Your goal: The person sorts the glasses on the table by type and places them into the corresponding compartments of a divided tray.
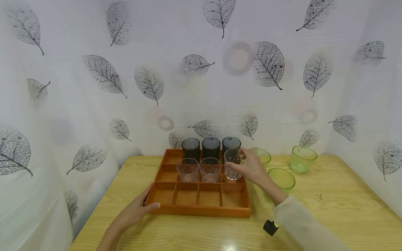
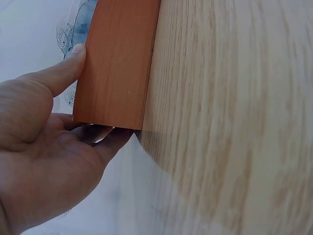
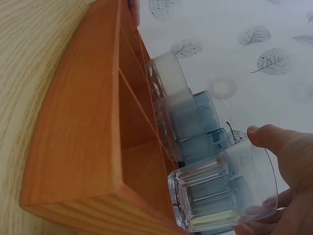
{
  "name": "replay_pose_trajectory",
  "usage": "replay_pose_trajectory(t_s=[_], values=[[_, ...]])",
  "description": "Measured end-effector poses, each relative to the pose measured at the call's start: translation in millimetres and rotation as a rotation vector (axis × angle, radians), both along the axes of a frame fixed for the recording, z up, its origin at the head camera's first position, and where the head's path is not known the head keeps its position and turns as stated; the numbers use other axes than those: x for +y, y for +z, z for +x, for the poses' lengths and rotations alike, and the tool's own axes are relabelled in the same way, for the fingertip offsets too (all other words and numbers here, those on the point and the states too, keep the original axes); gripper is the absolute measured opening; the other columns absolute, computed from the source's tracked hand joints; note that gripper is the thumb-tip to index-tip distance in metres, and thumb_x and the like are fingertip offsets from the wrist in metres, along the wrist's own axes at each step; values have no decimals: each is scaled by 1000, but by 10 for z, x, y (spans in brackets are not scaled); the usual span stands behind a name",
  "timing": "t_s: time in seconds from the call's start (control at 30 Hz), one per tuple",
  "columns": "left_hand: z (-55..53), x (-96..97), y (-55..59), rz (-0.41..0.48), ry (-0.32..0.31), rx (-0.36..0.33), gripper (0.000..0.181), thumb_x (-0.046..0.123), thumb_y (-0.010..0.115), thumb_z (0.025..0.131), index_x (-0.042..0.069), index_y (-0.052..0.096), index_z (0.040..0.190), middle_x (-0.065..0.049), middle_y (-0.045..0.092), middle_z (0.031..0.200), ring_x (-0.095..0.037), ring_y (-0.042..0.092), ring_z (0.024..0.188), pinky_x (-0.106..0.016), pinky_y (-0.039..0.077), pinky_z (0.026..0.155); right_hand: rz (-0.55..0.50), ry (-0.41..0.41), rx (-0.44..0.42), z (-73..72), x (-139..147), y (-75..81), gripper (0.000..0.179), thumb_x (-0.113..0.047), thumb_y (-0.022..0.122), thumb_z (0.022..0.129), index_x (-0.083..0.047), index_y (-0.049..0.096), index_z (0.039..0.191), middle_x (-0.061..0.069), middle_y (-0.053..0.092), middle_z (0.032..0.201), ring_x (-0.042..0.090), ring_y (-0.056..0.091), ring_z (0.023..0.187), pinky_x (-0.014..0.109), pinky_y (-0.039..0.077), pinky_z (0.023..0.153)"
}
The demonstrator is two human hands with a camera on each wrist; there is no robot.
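My right hand (image 1: 250,166) holds a clear drinking glass (image 1: 233,170) by its upper part, thumb on one side and fingers on the other. The glass is upright at the right end of the middle row of a divided wooden tray (image 1: 201,210). In the right wrist view its faceted base (image 3: 181,203) is close over the compartments. At the tray's near left corner, my left hand (image 1: 135,210) grips the wood, with the thumb on the rim and fingers round the side. Two clear glasses, a left one (image 1: 187,170) and a right one (image 1: 210,170), stand in the middle row.
Dark glasses (image 1: 191,148) stand in the tray's back row. Right of the tray are green glasses (image 1: 303,159) and a yellow-green glass (image 1: 281,178), partly behind my right arm. A small black object (image 1: 270,227) lies near my sleeve. A leaf-print curtain (image 1: 201,94) hangs behind the table.
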State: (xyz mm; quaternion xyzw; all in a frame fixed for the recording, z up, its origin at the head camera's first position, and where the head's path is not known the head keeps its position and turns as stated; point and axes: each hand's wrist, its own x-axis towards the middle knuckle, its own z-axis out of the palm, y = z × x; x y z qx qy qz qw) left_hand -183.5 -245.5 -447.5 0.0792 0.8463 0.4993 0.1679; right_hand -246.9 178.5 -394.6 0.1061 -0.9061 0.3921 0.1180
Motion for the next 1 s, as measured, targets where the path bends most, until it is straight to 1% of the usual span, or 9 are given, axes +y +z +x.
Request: replay_pose_trajectory(t_s=[0.07, 0.1, 0.2, 0.3, 0.43, 0.57, 0.67, 0.77, 1.0], values=[[2, 0, 3, 2, 3, -3, 92, 32, 64, 104, -1, 3, 165, -26, 3, 169, -49, 9, 153, -67, 21, 118, 3, 8, -3, -9, -3, -34, 57, -39, 85, 86, 5, 61, 113, 25, 65, 111, 43, 63, 105, 51, 56, 80], [4, 0, 3, 1, 5, -4, 92, 32, 65, 104, 0, 3, 165, -26, 3, 170, -48, 10, 153, -67, 21, 118, 6, 9, -8, -12, -4, -50, 58, -39, 85, 86, 5, 61, 114, 25, 65, 110, 43, 63, 104, 50, 57, 80], [-1, -1, -4, -12, 2, 0, 92, 32, 64, 104, -1, 3, 165, -26, 3, 169, -49, 9, 153, -68, 21, 118, 23, 14, -28, -20, -12, -91, 69, -38, 85, 86, 11, 58, 126, 27, 66, 113, 43, 64, 105, 52, 58, 81], [0, 4, 2, -15, 2, 0, 92, 32, 64, 104, -1, 3, 165, -27, 4, 169, -49, 9, 152, -69, 21, 117, 47, 14, -55, -24, -25, -120, 87, -38, 84, 87, 16, 47, 144, 31, 64, 120, 45, 63, 108, 55, 56, 87], [6, 6, 13, -10, 4, -8, 92, 32, 64, 104, 0, 3, 165, -26, 3, 170, -49, 8, 153, -69, 20, 117, 65, 12, -97, -21, -41, -164, 97, -39, 84, 87, 18, 37, 149, 35, 57, 132, 48, 60, 116, 59, 52, 95], [-1, -6, 3, -9, -5, -8, 94, 35, 64, 104, 0, 2, 165, -26, 2, 169, -50, 7, 152, -70, 19, 117, 92, 23, -117, -3, -42, -211, 101, -41, 86, 85, 18, 36, 150, 38, 47, 145, 53, 50, 129, 62, 46, 104], [-3, -15, 7, -46, -31, 12, 93, 38, 61, 105, -2, 0, 164, -29, 1, 168, -52, 9, 151, -70, 22, 115, 101, 33, -111, 24, -33, -218, 101, -41, 85, 86, 18, 35, 150, 38, 43, 149, 54, 46, 134, 64, 42, 107], [-3, -18, 13, -58, -37, 22, 94, 37, 61, 105, -3, 0, 164, -30, 1, 168, -54, 10, 150, -71, 23, 115, 94, 33, -87, 63, -10, -193, 97, -41, 83, 88, 16, 36, 151, 36, 44, 149, 53, 47, 133, 65, 43, 106], [-3, -5, 11, -22, -4, -7, 92, 33, 63, 105, 0, 1, 165, -26, 2, 169, -49, 8, 152, -68, 19, 118, 71, 57, -34, 192, 61, -85, 86, -35, 81, 90, 12, 42, 150, 34, 48, 148, 53, 47, 134, 66, 41, 107]])
